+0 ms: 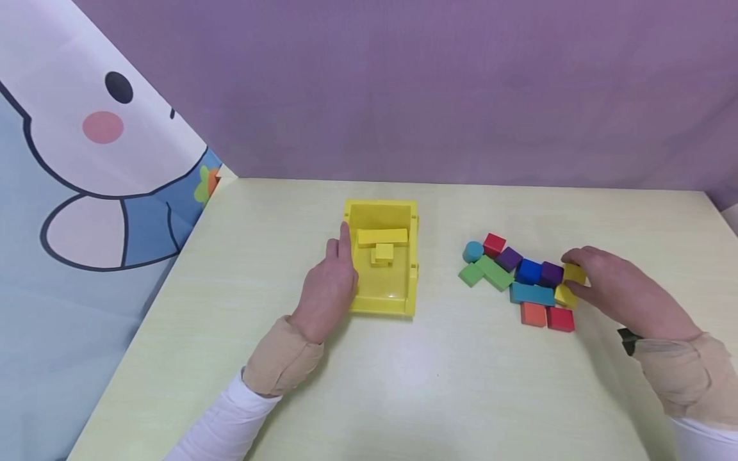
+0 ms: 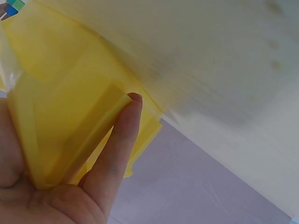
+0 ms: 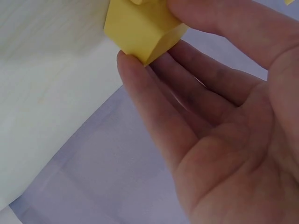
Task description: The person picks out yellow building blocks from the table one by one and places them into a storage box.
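My left hand [image 1: 327, 288] lies along the left wall of a yellow box [image 1: 383, 307], its index finger straight against the rim. In the left wrist view, a straight finger [image 2: 122, 144] touches the yellow plastic; how the thumb lies is unclear. Inside the box sit a long yellow block [image 1: 382, 237] and a smaller yellow block [image 1: 384, 252]. Over on the right, my right hand [image 1: 625, 288] pinches a yellow block [image 3: 135, 30] between thumb and fingers, at the right end of the group. Another yellow block [image 1: 565, 296] lies just below it, beside the thumb.
Left of the right hand lie several coloured blocks, among them a red cube [image 1: 494, 244], a blue cube [image 1: 528, 271], a long teal block [image 1: 532, 294], green blocks [image 1: 494, 273] and a blue cylinder [image 1: 473, 251]. A purple curtain [image 1: 438, 96] hangs behind the pale table [image 1: 438, 397].
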{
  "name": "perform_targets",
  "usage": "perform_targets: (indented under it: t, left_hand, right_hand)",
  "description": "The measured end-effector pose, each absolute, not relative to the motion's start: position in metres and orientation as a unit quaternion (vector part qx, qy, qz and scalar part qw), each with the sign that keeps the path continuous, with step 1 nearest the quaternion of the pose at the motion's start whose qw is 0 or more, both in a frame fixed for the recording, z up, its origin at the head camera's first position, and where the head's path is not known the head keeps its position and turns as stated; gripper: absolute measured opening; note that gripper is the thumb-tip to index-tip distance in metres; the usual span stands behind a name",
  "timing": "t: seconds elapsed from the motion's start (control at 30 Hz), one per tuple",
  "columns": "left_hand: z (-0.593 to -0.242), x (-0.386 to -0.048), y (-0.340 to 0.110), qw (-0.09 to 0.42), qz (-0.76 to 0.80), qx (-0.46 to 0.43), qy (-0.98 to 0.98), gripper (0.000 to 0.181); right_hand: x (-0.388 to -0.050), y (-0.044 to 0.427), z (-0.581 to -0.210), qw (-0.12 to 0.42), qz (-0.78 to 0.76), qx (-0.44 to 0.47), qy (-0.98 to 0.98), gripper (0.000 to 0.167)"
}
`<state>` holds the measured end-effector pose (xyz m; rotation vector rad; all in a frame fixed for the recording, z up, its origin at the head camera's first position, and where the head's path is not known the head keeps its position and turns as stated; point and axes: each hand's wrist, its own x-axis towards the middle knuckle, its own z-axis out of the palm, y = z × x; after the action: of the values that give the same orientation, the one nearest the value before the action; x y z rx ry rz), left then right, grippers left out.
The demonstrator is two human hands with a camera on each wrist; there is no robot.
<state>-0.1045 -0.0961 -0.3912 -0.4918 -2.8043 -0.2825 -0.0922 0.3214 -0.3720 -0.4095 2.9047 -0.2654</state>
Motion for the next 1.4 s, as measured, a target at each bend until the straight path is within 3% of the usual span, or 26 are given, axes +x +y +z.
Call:
perform_targets:
  t: [0.97,1.4]
  left_hand:
    - [-0.392,-0.104,-0.096,0.153,-0.097,-0.177,-0.967,0.069]
    - [-0.393,-0.104,-0.096,0.150,-0.098,-0.174,-0.968,0.068]
  right_hand:
    - [-0.088,0.320,-0.356,0.090,-0.089,-0.133,0.983,0.049]
    - [-0.086,0.320,-0.351,0.047,-0.088,-0.153,0.983,0.046]
